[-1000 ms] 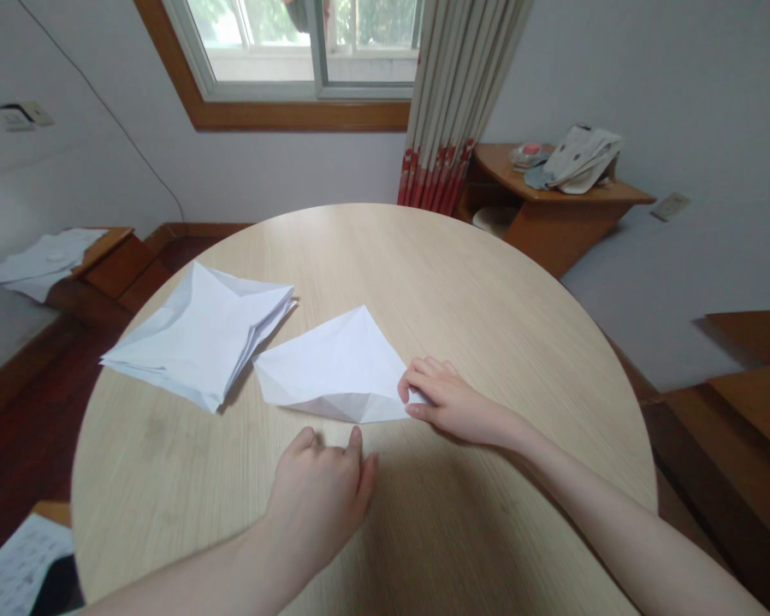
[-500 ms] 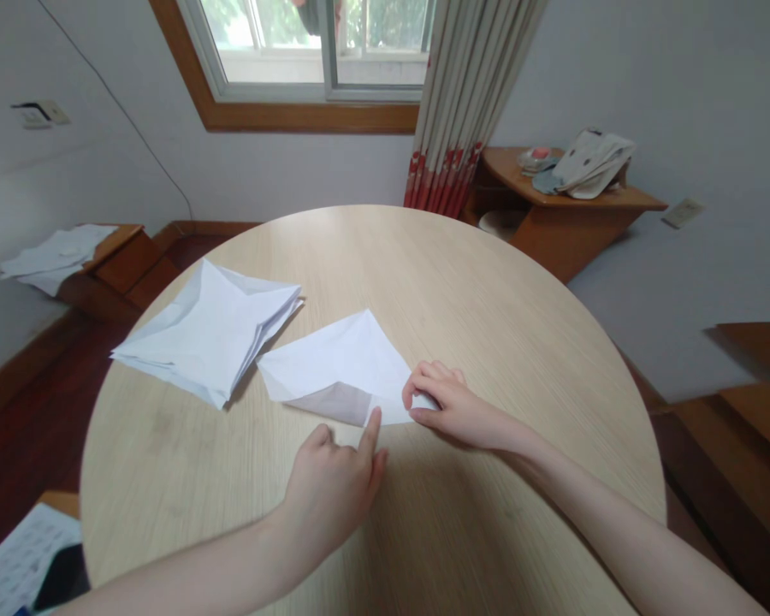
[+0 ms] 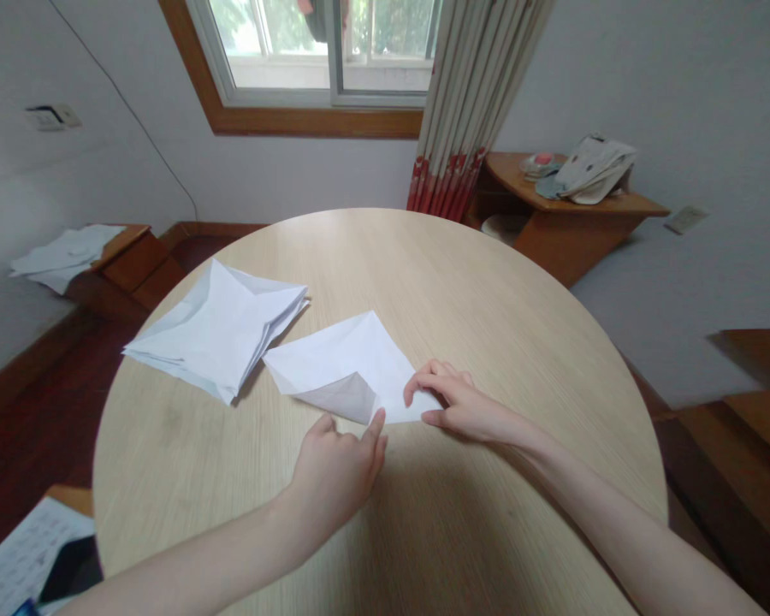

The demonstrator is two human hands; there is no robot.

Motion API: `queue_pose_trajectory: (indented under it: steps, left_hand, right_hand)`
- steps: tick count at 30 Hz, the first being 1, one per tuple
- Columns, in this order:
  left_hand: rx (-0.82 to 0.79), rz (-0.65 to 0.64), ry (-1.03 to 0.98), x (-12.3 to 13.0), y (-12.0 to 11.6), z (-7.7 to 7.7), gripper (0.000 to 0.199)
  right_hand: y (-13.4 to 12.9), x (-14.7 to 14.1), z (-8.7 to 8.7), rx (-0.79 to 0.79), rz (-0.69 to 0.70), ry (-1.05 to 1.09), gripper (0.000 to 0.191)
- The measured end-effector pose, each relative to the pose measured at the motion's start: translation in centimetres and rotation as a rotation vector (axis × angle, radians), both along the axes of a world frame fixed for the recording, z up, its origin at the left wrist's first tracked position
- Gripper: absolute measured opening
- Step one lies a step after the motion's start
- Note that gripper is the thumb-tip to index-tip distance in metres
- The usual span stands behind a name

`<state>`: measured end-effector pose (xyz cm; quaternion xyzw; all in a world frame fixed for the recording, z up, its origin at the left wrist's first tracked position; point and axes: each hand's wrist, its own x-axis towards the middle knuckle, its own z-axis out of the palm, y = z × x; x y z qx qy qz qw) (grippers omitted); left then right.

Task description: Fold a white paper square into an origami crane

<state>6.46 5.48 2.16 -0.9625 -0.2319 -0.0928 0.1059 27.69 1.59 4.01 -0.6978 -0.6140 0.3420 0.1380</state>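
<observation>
A partly folded sheet of white paper [image 3: 334,346] lies on the round wooden table in front of me. Its near left edge has a raised, shaded flap [image 3: 346,395]. My left hand [image 3: 337,466] presses an outstretched index fingertip on the near edge, just right of the flap; its thumb is apart and the other fingers curl under. At the sheet's right corner, my right hand [image 3: 453,398] curves its fingers over the top, with the thumb by the near edge, gripping that corner. To the left lies a stack of folded white papers [image 3: 222,325].
The light wooden table [image 3: 488,299] has a curved edge all round. At lower left are a printed sheet [image 3: 22,543] and a dark phone-like object [image 3: 74,569]. A corner shelf [image 3: 590,210] holds a cloth bag [image 3: 596,167]. More papers [image 3: 68,252] lie on a low cabinet [image 3: 132,265].
The flap at the near left edge stands up more, showing more of its shaded side. My right thumb has slid slightly right and its grip has loosened a little. The view has shifted slightly.
</observation>
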Motion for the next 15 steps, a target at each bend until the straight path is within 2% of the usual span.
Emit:
queue_pose_trajectory:
  steps: [8,15]
  left_hand:
    - [-0.053,0.005,0.042,0.1,0.1,0.0,0.033]
    - [-0.029,-0.009,0.012,0.0,0.2,-0.3,0.033]
  right_hand:
    - [-0.3,1.8,0.0,-0.017,0.075,0.051,0.031]
    - [-0.2,3.0,-0.4,-0.001,0.147,0.131,0.036]
